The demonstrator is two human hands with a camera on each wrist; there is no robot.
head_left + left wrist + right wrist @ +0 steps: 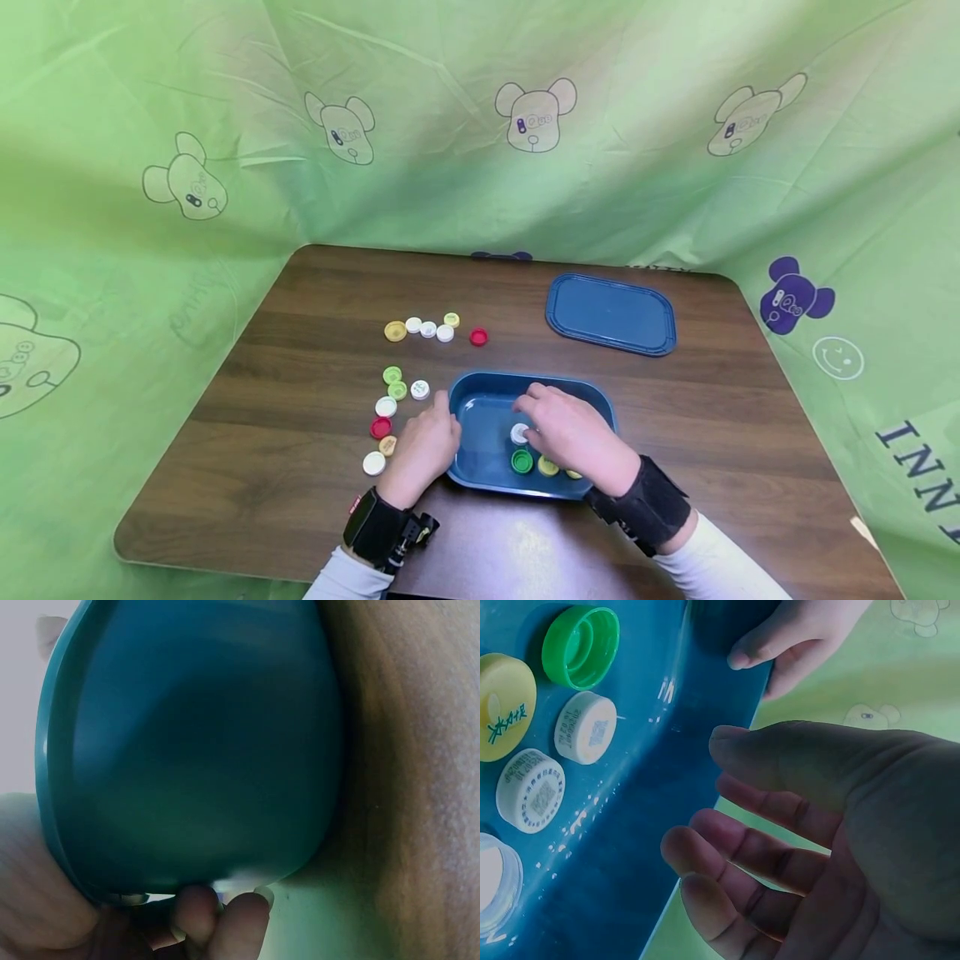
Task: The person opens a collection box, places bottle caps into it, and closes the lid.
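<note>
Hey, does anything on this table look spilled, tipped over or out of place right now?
Nothing looks spilled or damaged. Loose bottle caps lie scattered on the wooden table left of the blue tray, a few already inside it. The left hand grips the tray's rim; the right hand hovers open above it. The blue lid lies flat, apart.

I see the tray (480, 392) near the table's (300, 500) front edge, caps (522, 461) lying inside it. Its lid (611, 313) lies farther back to the right. Two clusters of loose caps (428, 329) lie left of the tray.
</note>
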